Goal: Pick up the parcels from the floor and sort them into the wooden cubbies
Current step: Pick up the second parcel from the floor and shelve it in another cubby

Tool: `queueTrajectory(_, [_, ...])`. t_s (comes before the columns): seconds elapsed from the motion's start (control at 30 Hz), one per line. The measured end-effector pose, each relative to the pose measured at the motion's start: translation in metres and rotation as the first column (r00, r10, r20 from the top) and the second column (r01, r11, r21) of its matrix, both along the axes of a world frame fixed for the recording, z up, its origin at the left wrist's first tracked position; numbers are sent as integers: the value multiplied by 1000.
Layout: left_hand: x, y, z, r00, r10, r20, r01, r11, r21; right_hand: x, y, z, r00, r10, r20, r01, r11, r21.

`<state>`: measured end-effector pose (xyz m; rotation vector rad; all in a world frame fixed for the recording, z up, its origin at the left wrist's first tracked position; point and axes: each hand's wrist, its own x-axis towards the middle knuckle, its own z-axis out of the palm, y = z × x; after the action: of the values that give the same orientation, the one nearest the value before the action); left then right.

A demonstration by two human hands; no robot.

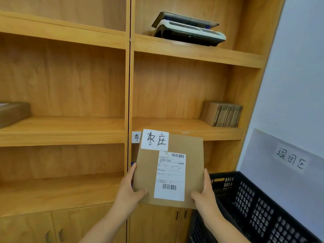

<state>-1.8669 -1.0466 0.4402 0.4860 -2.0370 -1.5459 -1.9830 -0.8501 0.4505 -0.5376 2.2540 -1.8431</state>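
Both hands' grip on brown parcel [192, 155], left hand [128, 190], right hand [204, 193], shelf label [136, 137] half hidden (fine print unreadable)

A: The small shelf tag [136, 137] is half covered by the parcel [192, 165]; only one character is seen.

B: The shipping label [170, 176] print is too small to be read.

A: The brown box [13, 113] is cut off at the left edge, the black crate [254, 207] at the bottom.
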Motion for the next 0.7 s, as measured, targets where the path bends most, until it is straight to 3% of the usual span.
queueTrajectory(0.27, [-81, -32, 22, 994, 106, -2, -106, 992, -74, -85, -43, 17, 998, 33, -50, -34, 999, -20])
queueTrajectory(0.5, [-151, -84, 44, 994, 101, -49, -108, 979, -171, -163, -103, 44, 991, -8, -131, 9, 1000, 4])
queueTrajectory(0.7, [-202, -139, 58, 992, 88, -92, -114, 932, -343, -223, -162, 72, 986, -28, -166, 25, 999, -22])
